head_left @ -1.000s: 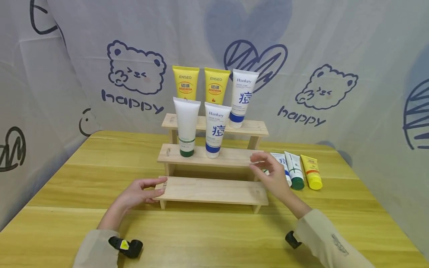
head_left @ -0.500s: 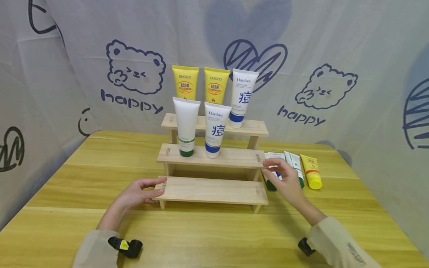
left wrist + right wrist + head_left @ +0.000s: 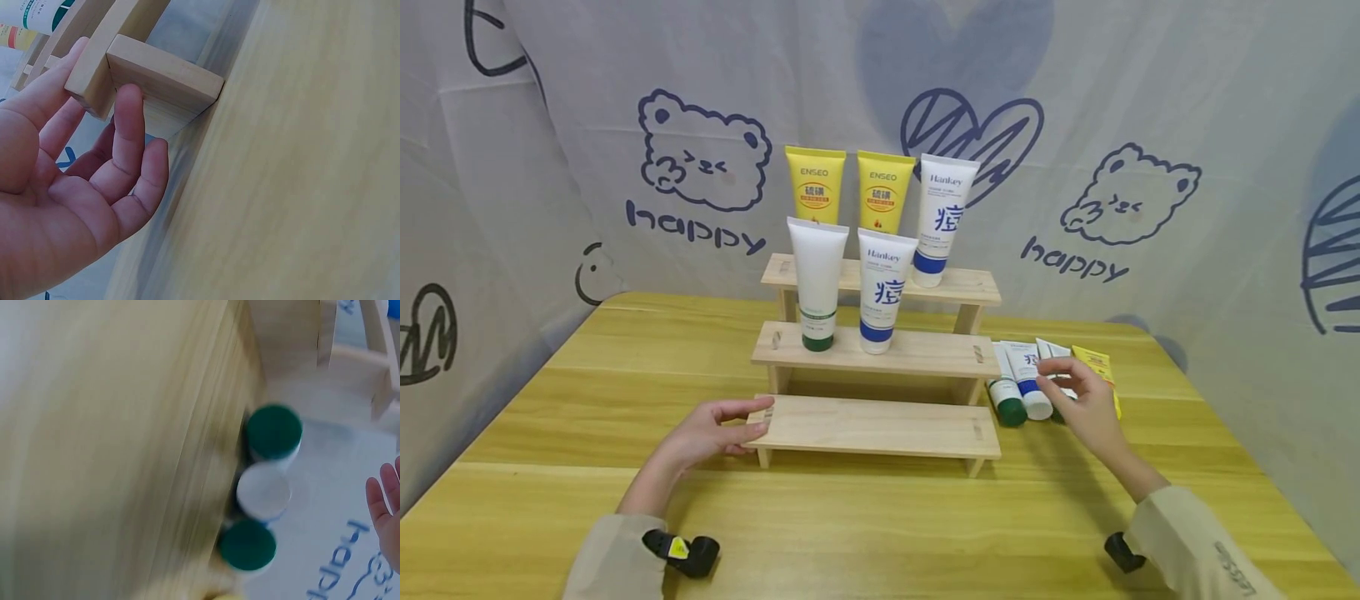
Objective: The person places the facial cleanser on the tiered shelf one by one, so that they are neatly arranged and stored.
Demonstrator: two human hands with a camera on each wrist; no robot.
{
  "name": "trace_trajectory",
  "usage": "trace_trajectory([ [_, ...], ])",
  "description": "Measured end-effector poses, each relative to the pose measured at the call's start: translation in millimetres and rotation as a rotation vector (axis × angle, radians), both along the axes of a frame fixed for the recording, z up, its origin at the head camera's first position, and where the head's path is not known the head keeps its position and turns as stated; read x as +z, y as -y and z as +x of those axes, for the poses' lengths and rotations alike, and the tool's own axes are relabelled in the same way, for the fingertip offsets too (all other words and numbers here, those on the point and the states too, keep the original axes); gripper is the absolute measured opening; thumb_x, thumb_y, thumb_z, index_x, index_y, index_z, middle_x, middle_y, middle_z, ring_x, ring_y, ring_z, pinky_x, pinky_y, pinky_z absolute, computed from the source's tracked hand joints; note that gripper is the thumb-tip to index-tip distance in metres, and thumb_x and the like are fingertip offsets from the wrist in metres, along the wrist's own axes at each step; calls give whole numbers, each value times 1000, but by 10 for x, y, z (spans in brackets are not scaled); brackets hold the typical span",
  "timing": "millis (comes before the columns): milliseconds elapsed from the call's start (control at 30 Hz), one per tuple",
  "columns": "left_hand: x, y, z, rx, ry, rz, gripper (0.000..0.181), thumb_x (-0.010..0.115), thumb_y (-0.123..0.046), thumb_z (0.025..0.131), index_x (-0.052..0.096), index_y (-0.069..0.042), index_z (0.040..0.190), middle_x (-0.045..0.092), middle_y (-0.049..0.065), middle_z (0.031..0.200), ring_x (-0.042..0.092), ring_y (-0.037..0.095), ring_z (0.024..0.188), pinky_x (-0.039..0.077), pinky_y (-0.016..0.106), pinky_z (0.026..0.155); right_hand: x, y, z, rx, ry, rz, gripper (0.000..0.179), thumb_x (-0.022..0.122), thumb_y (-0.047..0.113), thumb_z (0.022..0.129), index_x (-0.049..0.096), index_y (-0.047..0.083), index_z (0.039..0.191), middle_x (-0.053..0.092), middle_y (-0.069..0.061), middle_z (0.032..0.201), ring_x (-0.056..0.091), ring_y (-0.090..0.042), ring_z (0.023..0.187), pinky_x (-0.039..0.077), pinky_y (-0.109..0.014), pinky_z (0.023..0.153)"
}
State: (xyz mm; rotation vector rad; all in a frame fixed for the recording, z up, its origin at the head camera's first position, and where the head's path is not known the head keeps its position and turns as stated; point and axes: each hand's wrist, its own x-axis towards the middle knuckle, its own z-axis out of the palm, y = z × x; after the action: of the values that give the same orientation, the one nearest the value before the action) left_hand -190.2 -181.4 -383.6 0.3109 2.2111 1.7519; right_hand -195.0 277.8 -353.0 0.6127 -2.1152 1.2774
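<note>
A three-tier wooden display stand (image 3: 872, 423) stands mid-table. My left hand (image 3: 715, 429) grips the left end of its lowest board; the left wrist view shows the fingers around the board end (image 3: 94, 69) beside its leg. My right hand (image 3: 1078, 400) hovers over tubes lying right of the stand, fingers slightly bent, holding nothing. Under or beside it lie a green-capped tube (image 3: 1006, 396), a white-capped Hankey tube (image 3: 1030, 383), another green-capped tube (image 3: 248, 545), partly hidden in the head view, and a yellow tube (image 3: 1097, 364). In the right wrist view, only some fingers (image 3: 377, 500) show at the edge.
On the middle tier stand a white green-capped tube (image 3: 817, 279) and a Hankey tube (image 3: 883, 287). Two yellow ENSEO tubes (image 3: 815, 183) and another Hankey tube (image 3: 942, 217) stand on the top tier. Behind the wooden table (image 3: 850, 533) hangs a printed curtain (image 3: 835, 75).
My right hand has moved right, from the middle tier's right end to above the lying tubes, uncovering the nearest ones. My left hand stays on the stand.
</note>
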Motion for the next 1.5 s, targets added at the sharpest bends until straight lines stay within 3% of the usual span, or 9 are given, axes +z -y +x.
trace_trajectory([
  [233,1,4,2,7,6,-10,54,66,-21,82,47,2,127,31,26,137,56,16,83,50,32,68,-127,-399,-166,-156,44,33,10,61,-6,80,58,-9,89,60,-14,86,54,-2,80,43,-11,67],
  [467,-9,9,2,12,9,-18,54,65,-23,83,46,1,128,30,25,137,55,16,85,50,31,69,-797,-1243,-777,-260,44,74,14,68,13,80,64,9,93,62,1,90,55,-2,81,44,-9,62],
  [567,-13,7,-3,11,7,-12,54,65,-23,83,46,1,128,30,25,137,56,16,85,50,31,69,-873,-1411,-865,-330,86,98,16,69,16,80,64,10,94,62,1,91,55,-3,81,44,-10,61],
  [700,-13,5,-7,12,17,5,54,66,-21,82,46,2,127,30,26,137,56,16,82,50,31,68,-725,-1396,-758,-371,202,152,24,67,25,81,63,9,98,61,2,96,52,-8,87,44,-12,64],
  [800,-4,1,-4,12,25,10,54,66,-20,82,46,3,127,29,27,137,56,15,80,50,31,68,-431,-1187,-528,-350,330,212,34,62,25,85,59,-1,107,57,-13,109,47,-26,98,46,-32,78],
  [933,11,-6,0,13,28,9,55,66,-20,82,46,3,127,29,27,137,56,15,80,50,31,68,-147,-971,-318,-328,458,295,44,58,22,88,50,-11,116,43,-33,121,36,-47,106,32,-59,85],
  [1033,10,-9,2,14,28,10,55,66,-21,82,46,3,127,29,27,137,56,16,81,50,31,69,-126,-976,-313,-330,545,317,50,56,26,89,46,-9,122,36,-33,127,33,-50,109,29,-60,87],
  [1300,2,-13,6,17,26,5,54,66,-21,82,47,2,127,29,27,137,56,17,83,50,31,69,-191,-1058,-350,-279,745,244,64,58,31,87,33,-5,133,22,-30,138,27,-49,117,30,-59,90],
  [1500,-7,-8,4,17,27,14,55,67,-22,81,47,3,127,28,28,137,56,17,84,50,31,69,-221,-1095,-373,-220,848,283,71,57,31,88,22,-8,136,13,-33,139,12,-53,121,18,-62,94],
])
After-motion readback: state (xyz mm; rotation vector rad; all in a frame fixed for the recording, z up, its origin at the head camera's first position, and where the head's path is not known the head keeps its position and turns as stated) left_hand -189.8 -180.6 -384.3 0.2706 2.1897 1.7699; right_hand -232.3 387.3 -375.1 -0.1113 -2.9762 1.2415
